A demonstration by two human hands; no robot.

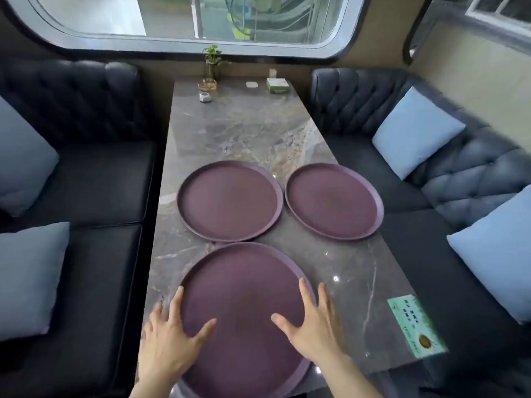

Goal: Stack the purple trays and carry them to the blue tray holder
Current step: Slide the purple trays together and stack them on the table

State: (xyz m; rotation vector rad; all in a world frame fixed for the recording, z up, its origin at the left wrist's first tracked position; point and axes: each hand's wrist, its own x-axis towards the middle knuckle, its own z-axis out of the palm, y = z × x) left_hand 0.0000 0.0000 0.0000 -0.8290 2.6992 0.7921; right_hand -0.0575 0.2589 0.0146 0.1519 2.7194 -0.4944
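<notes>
Three round purple trays lie flat on a grey marble table (230, 130). The nearest tray (244, 288) sits at the table's front edge. My left hand (172, 331) rests over its left rim, fingers spread, thumb on the tray's inside. Over the right rim lies my right hand (310, 320), also spread, with its thumb on the tray. Neither hand has closed around the rim. Farther back, a second tray (230, 201) lies left of centre and a third tray (334, 201) lies to its right, overhanging the table's right edge. No blue tray holder is in view.
Dark tufted sofas with light blue cushions (416, 130) flank the table on both sides. At the far end stand a small plant in a vase (213, 63), a green box (277, 85) and small items. A green card (416, 326) lies at the near right corner.
</notes>
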